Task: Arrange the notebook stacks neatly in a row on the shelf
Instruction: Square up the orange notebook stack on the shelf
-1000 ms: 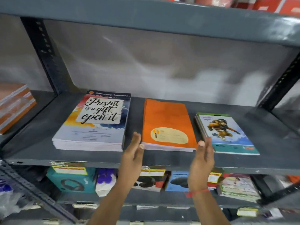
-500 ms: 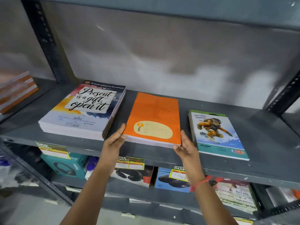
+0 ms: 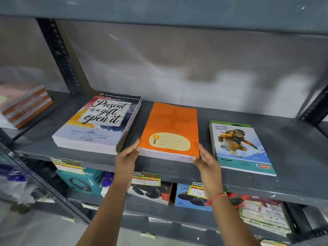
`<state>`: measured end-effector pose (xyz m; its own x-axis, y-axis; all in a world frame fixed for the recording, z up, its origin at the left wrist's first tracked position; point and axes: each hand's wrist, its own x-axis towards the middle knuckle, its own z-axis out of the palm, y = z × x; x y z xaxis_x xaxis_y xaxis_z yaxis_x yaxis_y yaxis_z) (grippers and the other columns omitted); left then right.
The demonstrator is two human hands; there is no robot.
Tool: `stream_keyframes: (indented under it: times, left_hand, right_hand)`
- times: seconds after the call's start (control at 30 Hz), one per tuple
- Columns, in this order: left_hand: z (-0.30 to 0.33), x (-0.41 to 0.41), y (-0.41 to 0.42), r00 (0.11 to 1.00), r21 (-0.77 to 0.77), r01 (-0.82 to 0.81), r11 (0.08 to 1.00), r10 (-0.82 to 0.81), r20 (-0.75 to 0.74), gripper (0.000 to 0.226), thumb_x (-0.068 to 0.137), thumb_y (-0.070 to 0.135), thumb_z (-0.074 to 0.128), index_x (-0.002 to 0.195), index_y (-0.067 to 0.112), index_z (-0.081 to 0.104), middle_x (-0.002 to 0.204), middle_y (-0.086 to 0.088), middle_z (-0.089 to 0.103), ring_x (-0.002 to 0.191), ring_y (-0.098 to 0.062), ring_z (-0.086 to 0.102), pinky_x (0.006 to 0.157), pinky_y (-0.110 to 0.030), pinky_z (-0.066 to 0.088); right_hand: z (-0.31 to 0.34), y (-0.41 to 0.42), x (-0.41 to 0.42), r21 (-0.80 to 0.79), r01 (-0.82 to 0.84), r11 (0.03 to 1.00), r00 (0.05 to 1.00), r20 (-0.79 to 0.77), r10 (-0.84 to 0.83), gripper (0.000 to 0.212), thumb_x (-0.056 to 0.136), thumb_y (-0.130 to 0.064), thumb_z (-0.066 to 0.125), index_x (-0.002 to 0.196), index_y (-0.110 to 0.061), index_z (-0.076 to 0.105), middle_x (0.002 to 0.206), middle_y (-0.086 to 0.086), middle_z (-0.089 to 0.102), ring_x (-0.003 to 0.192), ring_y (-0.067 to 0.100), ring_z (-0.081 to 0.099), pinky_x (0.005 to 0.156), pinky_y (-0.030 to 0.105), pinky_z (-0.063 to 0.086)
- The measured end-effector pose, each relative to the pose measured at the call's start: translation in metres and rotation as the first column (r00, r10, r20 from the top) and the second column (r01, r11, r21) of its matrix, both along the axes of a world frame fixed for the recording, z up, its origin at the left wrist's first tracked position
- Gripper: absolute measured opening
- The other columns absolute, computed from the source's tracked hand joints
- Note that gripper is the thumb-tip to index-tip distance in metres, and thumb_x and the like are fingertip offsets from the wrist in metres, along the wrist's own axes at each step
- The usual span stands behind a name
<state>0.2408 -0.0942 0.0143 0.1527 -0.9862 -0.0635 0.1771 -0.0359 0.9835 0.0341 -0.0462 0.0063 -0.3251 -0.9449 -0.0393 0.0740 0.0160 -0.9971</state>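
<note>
While only the head view is available, it covers the whole working shelf (image 3: 292, 157). Landmark: the orange stack (image 3: 171, 132), middle of that shelf.

Left of the orange stack, just beside it: the tall stack with the "Present is a gift, open it" cover (image 3: 99, 125). It sits rotated, its right edge slanting, far corner closer to the orange stack than the near one. Right of the orange stack, a clear gap away: the thin stack with the snowboarder cover (image 3: 241, 148), also skewed, and its front edge sits nearer the shelf lip than the orange stack's.

Left hand (image 3: 126, 158) is on the orange stack's near-left corner, right hand (image 3: 205, 161) on its near-right corner. Both hands are flat and mostly extended, fingers (image 3: 195, 158) pressed against the stack's sides and front edge, bracketing it rather than closed round it. Whether any lift is applied, cannot tell. Stack looks flat on the shelf.

Progress, my read: three stacks are already side by side in a rough row, so placement is mostly done. Orange stack is being squared now. Left to do: straighten the left stack, straighten the right one, even out the gaps, line up all front edges.

Left of the upright post, further from the orange stack: another striped stack (image 3: 26, 103) on the next bay, blurred. Unclear if in scope.
</note>
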Motion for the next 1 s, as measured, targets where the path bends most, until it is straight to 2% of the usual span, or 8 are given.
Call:
stream_keyframes:
  times: [0.07, 0.17, 0.3, 0.47, 0.57, 0.7, 0.8, 1.0]
  left_hand:
    - [-0.001, -0.001, -0.001, 0.999, 0.009, -0.032, 0.999, 0.032, -0.019, 0.034, 0.086, 0.002, 0.055, 0.119, 0.009, 0.060, 0.096, 0.017, 0.071, 0.088, 0.011, 0.062, 0.090, -0.007, 0.045]
    - [0.000, -0.005, 0.000, 0.997, 0.005, -0.072, 0.997, 0.073, -0.032, 0.035, 0.085, 0.000, 0.056, 0.120, 0.003, 0.058, 0.115, 0.000, 0.062, 0.096, -0.004, 0.060, 0.079, -0.001, 0.047]
    - [0.002, -0.007, -0.001, 0.996, 0.004, -0.086, 0.996, 0.087, -0.028, 0.034, 0.086, 0.002, 0.056, 0.120, 0.002, 0.058, 0.115, 0.001, 0.061, 0.091, 0.003, 0.057, 0.073, 0.002, 0.045]
    - [0.001, -0.007, -0.002, 0.993, 0.006, -0.113, 0.994, 0.114, -0.022, 0.033, 0.085, 0.003, 0.057, 0.118, 0.004, 0.060, 0.103, 0.007, 0.066, 0.087, 0.005, 0.057, 0.068, 0.003, 0.046]
    - [0.001, -0.006, -0.003, 0.992, 0.037, -0.121, 0.992, 0.122, -0.021, 0.031, 0.084, 0.005, 0.059, 0.115, 0.007, 0.063, 0.082, 0.022, 0.071, 0.089, 0.003, 0.059, 0.081, -0.008, 0.048]
    - [0.004, -0.007, -0.003, 0.989, 0.047, -0.148, 0.988, 0.149, -0.013, 0.030, 0.084, 0.005, 0.058, 0.114, 0.005, 0.063, 0.106, 0.003, 0.065, 0.097, -0.011, 0.060, 0.090, -0.021, 0.044]
    - [0.004, -0.006, -0.004, 0.989, 0.034, -0.148, 0.988, 0.148, -0.009, 0.030, 0.084, 0.003, 0.058, 0.114, 0.002, 0.063, 0.107, 0.000, 0.064, 0.093, -0.011, 0.060, 0.089, -0.020, 0.044]
    - [0.006, -0.006, -0.007, 0.987, 0.033, -0.161, 0.986, 0.161, -0.012, 0.029, 0.083, 0.001, 0.059, 0.112, -0.001, 0.063, 0.107, -0.007, 0.066, 0.090, -0.013, 0.062, 0.090, -0.027, 0.048]
  right_hand:
    - [0.000, -0.001, 0.000, 0.010, 0.018, 1.000, 1.000, 0.025, -0.018, 0.053, 0.086, 0.004, 0.056, 0.135, -0.014, 0.045, 0.106, -0.020, 0.061, 0.082, -0.021, 0.062, 0.074, -0.001, 0.047]
    - [-0.001, -0.002, 0.001, 0.018, 0.060, 0.998, 0.996, 0.057, -0.061, 0.052, 0.085, 0.007, 0.056, 0.133, -0.011, 0.048, 0.112, -0.013, 0.062, 0.080, -0.019, 0.062, 0.082, 0.005, 0.050]
    - [0.000, -0.004, 0.005, 0.031, 0.100, 0.995, 0.994, 0.044, -0.101, 0.050, 0.085, 0.007, 0.055, 0.132, -0.008, 0.049, 0.100, -0.023, 0.060, 0.075, -0.021, 0.062, 0.067, -0.003, 0.047]
    - [0.001, -0.004, 0.008, 0.036, 0.122, 0.992, 0.992, 0.040, -0.123, 0.050, 0.085, 0.005, 0.057, 0.132, -0.009, 0.050, 0.116, -0.007, 0.061, 0.088, -0.011, 0.058, 0.072, -0.002, 0.048]
    - [0.003, -0.002, 0.010, 0.029, 0.136, 0.990, 0.990, 0.021, -0.137, 0.050, 0.085, 0.004, 0.057, 0.132, -0.009, 0.050, 0.116, -0.004, 0.061, 0.094, -0.001, 0.060, 0.077, 0.002, 0.049]
    - [0.006, -0.002, 0.012, 0.032, 0.139, 0.990, 0.990, 0.000, -0.139, 0.050, 0.085, 0.004, 0.056, 0.132, -0.010, 0.049, 0.117, -0.006, 0.060, 0.094, -0.004, 0.058, 0.077, 0.002, 0.049]
    - [0.008, -0.001, 0.012, 0.048, 0.140, 0.989, 0.990, 0.006, -0.141, 0.050, 0.085, 0.004, 0.057, 0.132, -0.009, 0.050, 0.121, 0.000, 0.062, 0.094, -0.006, 0.058, 0.076, 0.005, 0.049]
    - [0.011, 0.001, 0.016, 0.060, 0.178, 0.982, 0.984, -0.003, -0.178, 0.049, 0.085, 0.002, 0.057, 0.132, -0.009, 0.050, 0.126, 0.006, 0.061, 0.106, 0.014, 0.059, 0.099, 0.026, 0.044]
